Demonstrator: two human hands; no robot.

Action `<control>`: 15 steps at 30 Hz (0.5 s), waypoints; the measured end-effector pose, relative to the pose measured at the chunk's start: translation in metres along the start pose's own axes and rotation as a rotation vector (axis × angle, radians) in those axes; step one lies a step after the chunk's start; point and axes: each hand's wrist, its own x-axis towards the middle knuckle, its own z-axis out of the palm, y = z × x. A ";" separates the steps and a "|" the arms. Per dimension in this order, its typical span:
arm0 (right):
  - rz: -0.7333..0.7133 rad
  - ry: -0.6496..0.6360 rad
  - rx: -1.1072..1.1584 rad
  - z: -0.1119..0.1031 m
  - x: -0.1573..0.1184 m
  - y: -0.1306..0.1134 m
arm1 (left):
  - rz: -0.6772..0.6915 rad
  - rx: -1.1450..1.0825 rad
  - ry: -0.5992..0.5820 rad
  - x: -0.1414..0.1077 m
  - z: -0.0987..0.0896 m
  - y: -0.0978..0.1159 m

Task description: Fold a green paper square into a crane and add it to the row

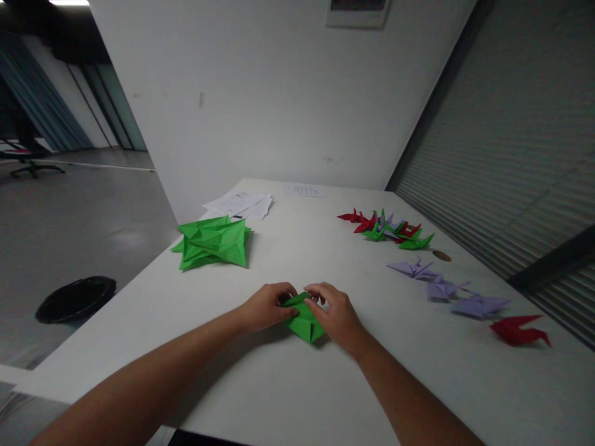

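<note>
A partly folded piece of green origami paper lies on the white table in front of me, one corner pointing toward me. My left hand grips its left side, thumb on top and fingers curled behind. On the far right edge, my right hand pinches the same paper between thumb and fingers. Both hands are close together, and the fingertips partly hide the upper folds. Farther left sits a stack of creased green paper, apart from my hands.
Folded cranes in red, green and purple cluster at the back right. Purple cranes and a red crane line the right side. White sheets lie at the back left. A black bin stands on the floor beyond the left edge.
</note>
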 end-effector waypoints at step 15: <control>-0.196 -0.245 -0.303 -0.002 0.003 -0.024 | -0.007 -0.142 0.448 0.004 0.005 -0.016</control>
